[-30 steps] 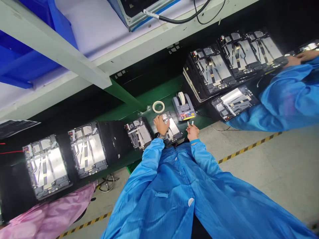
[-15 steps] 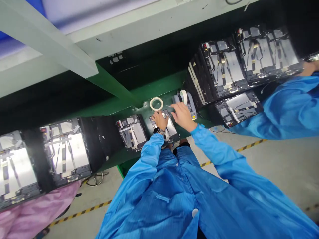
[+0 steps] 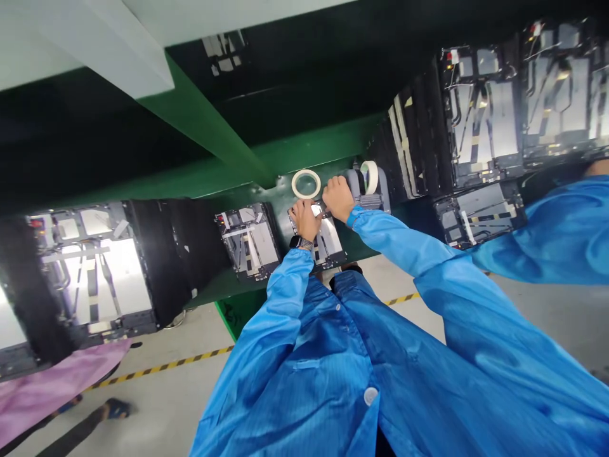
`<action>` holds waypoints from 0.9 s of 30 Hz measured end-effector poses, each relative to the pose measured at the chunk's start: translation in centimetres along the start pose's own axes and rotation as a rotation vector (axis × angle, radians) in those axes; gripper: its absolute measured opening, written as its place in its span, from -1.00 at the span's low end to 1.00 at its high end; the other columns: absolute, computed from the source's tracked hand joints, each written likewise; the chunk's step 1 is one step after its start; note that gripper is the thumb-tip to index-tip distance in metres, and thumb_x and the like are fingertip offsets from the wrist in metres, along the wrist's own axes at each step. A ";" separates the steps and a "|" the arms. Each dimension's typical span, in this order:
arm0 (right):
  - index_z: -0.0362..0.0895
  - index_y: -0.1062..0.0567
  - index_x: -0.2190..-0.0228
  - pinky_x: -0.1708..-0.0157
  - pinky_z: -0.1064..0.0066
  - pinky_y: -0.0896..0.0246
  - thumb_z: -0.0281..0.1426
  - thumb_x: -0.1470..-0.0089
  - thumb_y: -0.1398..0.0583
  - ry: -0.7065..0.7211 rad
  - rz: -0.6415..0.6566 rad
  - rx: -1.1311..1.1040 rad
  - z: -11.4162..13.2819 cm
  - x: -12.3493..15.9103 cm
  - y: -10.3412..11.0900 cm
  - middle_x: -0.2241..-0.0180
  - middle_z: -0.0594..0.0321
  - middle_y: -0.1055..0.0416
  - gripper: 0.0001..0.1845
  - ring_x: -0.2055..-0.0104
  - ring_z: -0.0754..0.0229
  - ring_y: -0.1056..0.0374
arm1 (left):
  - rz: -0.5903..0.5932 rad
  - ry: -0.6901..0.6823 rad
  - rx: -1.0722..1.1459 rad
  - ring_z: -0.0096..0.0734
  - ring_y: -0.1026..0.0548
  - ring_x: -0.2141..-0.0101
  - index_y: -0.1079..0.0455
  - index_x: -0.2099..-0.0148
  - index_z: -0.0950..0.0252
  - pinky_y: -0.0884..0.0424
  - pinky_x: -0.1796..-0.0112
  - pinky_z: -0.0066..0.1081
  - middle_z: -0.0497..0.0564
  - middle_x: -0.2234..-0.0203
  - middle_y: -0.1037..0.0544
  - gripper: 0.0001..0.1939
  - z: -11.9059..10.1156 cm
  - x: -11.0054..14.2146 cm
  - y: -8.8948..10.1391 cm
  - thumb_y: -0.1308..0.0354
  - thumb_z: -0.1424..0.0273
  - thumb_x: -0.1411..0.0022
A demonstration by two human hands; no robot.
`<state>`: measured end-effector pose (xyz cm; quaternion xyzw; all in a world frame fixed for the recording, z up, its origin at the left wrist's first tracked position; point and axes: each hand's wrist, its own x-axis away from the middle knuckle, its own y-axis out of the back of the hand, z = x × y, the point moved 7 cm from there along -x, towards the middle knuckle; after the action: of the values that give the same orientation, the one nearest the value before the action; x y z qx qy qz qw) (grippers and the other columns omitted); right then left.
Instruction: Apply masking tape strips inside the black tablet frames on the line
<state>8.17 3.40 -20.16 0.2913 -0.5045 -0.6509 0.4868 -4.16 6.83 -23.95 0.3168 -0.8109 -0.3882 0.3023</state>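
In front of me lies an opened tablet-like device (image 3: 329,240) with a silver panel and dark strips. My left hand (image 3: 307,219), a watch at its wrist, rests over the upper part of that device with fingers apart. Beside the device's top right corner is my right hand (image 3: 339,198), its fingers bent and pressed together; whatever is between them is hidden. Just right of it stands a grey tape dispenser (image 3: 375,202) carrying a roll of cream tape (image 3: 369,178). A flat cream ring of tape (image 3: 306,184) lies behind my left hand.
A similar device (image 3: 250,241) lies to the left. Stacks of such devices stand at far left (image 3: 95,266) and right (image 3: 485,120). Another device (image 3: 480,212) lies near a co-worker's blue sleeve (image 3: 566,235). A pink garment (image 3: 61,387) shows lower left. A green post (image 3: 219,127) rises behind.
My right hand has come down to the device's top corner, its fingers more curled; a thin pale strip near its fingertips no longer shows. My left hand stays on the device. The view has shifted.
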 end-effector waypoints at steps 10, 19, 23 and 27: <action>-0.26 -0.59 0.10 -0.18 -0.38 -0.11 0.14 -0.38 0.02 0.027 -0.077 -0.024 -0.9 -0.3 -0.7 0.06 -0.19 -0.47 -0.26 -0.21 -0.41 -0.27 | 0.017 -0.019 -0.009 0.11 -0.34 -0.19 -0.40 -0.06 0.21 -0.08 -0.27 0.07 0.23 -0.09 -0.45 -0.65 0.2 -0.5 0.3 -0.37 0.24 -0.32; -0.25 -0.59 0.08 -0.19 -0.37 -0.12 0.17 -0.38 0.04 0.076 -0.084 -0.032 0.1 -0.4 -0.6 0.08 -0.14 -0.47 -0.23 -0.21 -0.38 -0.29 | 0.025 -0.028 0.019 0.13 -0.33 -0.20 -0.40 -0.07 0.25 -0.08 -0.27 0.07 0.25 -0.09 -0.45 -0.61 0.2 -0.4 0.2 -0.30 0.11 -0.37; -0.26 -0.59 0.09 -0.18 -0.37 -0.12 0.11 -0.43 0.09 0.059 -0.052 -0.005 0.0 -0.2 -0.7 0.08 -0.16 -0.46 -0.24 -0.22 -0.38 -0.30 | 0.023 -0.010 0.019 0.12 -0.34 -0.21 -0.40 -0.07 0.24 -0.08 -0.27 0.06 0.24 -0.08 -0.45 -0.61 0.0 -0.5 0.2 -0.33 0.13 -0.35; -0.30 -0.58 0.09 -0.19 -0.33 -0.13 0.05 -0.45 0.09 -0.012 0.017 0.046 -0.5 -0.1 -0.5 0.05 -0.19 -0.45 -0.27 -0.23 -0.37 -0.30 | 0.025 0.046 0.016 0.14 -0.35 -0.19 -0.40 -0.01 0.23 -0.10 -0.25 0.08 0.23 -0.07 -0.45 -0.60 0.1 -1.0 0.2 -0.42 0.17 -0.27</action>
<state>8.45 3.33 -20.77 0.2944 -0.5247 -0.6367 0.4824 -3.66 7.72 -24.06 0.3181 -0.8106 -0.3706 0.3231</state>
